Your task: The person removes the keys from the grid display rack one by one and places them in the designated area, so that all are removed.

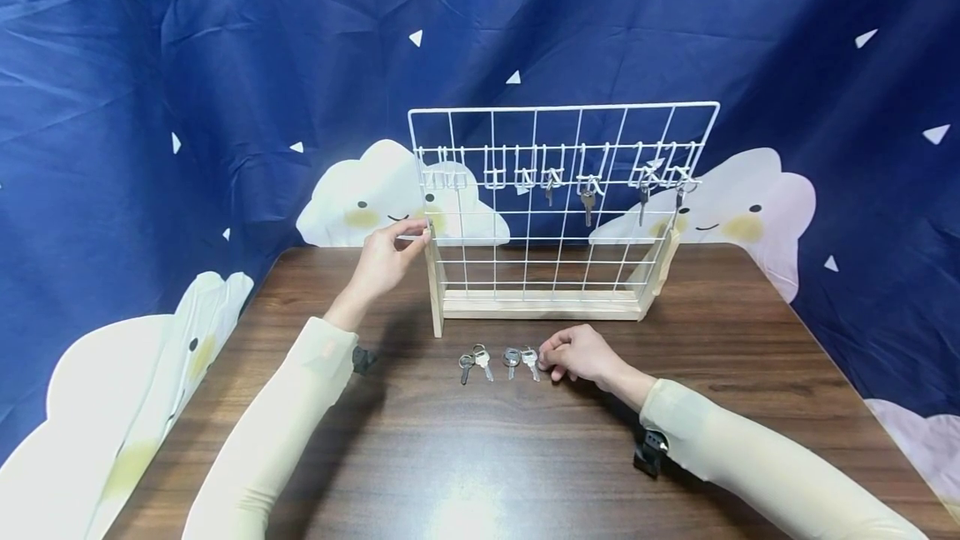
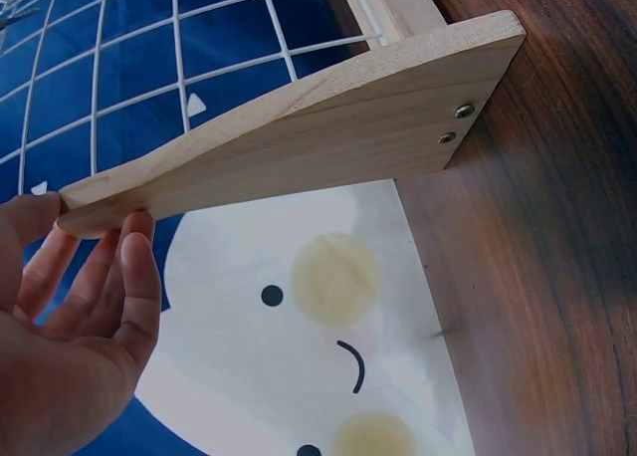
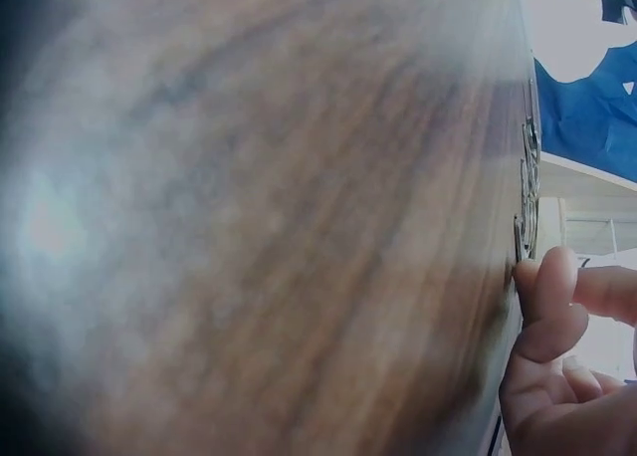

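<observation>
A white wire grid rack (image 1: 555, 237) on a wooden base stands on the table. My left hand (image 1: 384, 261) holds the upper end of its left wooden side support (image 2: 299, 142), thumb on one side and fingers on the other. My right hand (image 1: 581, 354) is low over the table, fingers bent, its fingertips beside the rightmost silver key (image 1: 530, 361). Whether they pinch anything is hidden in both views. Left of that lie another key (image 1: 512, 361) and a pair, a silver key (image 1: 483, 362) and a darker key (image 1: 466, 369). In the right wrist view the keys (image 3: 528, 197) appear edge-on.
Several white hooks (image 1: 495, 177) line the grid. Keys hang on the right-hand ones, among them a bronze-toned key (image 1: 588, 205) and a dark key (image 1: 643, 205). A blue cloth (image 1: 262, 40) with clouds hangs behind the brown wooden table (image 1: 450, 457).
</observation>
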`<state>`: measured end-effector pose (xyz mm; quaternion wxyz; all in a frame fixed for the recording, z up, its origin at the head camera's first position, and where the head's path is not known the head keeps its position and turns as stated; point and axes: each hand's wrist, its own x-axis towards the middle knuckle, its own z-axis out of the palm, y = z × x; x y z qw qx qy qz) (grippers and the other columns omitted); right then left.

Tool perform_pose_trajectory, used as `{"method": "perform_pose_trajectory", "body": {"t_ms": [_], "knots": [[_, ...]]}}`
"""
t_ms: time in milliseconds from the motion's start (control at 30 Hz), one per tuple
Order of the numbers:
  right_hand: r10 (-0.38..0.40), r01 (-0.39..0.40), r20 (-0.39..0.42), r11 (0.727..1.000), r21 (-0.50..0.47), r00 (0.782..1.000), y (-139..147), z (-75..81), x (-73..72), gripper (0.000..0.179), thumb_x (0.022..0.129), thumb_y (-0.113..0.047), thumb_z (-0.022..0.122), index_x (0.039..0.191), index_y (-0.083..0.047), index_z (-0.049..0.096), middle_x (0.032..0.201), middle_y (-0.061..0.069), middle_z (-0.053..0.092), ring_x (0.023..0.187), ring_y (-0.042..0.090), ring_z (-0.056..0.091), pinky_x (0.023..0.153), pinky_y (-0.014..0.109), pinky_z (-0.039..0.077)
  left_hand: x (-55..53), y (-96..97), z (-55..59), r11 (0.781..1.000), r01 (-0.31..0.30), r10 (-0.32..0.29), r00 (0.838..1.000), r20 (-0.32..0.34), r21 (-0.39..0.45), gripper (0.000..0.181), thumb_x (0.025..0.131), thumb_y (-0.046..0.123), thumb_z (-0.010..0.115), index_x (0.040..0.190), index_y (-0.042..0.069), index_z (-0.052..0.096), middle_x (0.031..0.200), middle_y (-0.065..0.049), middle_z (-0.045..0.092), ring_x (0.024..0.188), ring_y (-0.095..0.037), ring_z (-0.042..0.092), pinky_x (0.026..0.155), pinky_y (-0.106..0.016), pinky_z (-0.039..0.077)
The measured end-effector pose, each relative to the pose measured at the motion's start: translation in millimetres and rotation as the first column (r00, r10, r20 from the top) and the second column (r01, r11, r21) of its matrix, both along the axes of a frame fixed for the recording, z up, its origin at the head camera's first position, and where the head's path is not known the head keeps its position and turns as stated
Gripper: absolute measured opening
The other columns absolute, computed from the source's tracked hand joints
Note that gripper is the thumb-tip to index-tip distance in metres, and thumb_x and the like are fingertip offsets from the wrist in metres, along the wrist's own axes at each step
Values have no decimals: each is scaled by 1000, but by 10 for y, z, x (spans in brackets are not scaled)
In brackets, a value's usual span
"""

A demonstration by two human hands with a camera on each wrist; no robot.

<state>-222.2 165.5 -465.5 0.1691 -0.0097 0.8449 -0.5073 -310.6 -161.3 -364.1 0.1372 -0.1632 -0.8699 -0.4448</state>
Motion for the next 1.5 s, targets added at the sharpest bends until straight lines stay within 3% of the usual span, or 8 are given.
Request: {"method": "perform_pose_trajectory", "body": {"t_ms": [533,800,1167,1400,1500], "knots": [[-18,17,-59,999,-28,998,92,112,-70,22,89,-12,71,107,1,70,81,6,77,59,11,64,44,21,42,-14,1,6,1000,-2,2,1000,4,-2,31,97,25,67,125,12,68,120,-13,73,101,-33,73,91,-43,59],[-12,7,-95,999,-45,995,108,234,-69,29,87,-11,73,111,4,68,86,14,77,59,12,65,44,21,40,-9,1,2,1000,-5,5,1000,-5,-2,30,96,24,68,124,11,69,118,-14,73,100,-32,74,90,-43,60],[-34,20,-148,995,-93,988,128,401,-96,26,88,-13,74,109,1,69,83,6,78,59,12,66,42,20,37,-9,6,6,1000,-5,5,1000,-11,-3,31,97,26,67,124,11,69,118,-14,73,101,-33,73,92,-44,59],[-44,23,-172,992,-124,984,127,505,-116,30,87,-14,75,111,2,68,74,-6,74,60,13,66,41,20,37,6,9,4,1000,-8,8,1000,-4,-6,31,97,26,67,124,11,69,118,-13,74,101,-32,74,92,-42,59],[-44,20,-218,993,-114,975,129,567,-123,31,87,-15,75,112,2,68,76,-4,76,61,13,67,42,21,39,7,9,7,1000,-6,6,1000,-5,-4,31,97,26,67,124,11,69,118,-14,73,101,-32,74,92,-42,59]]}}
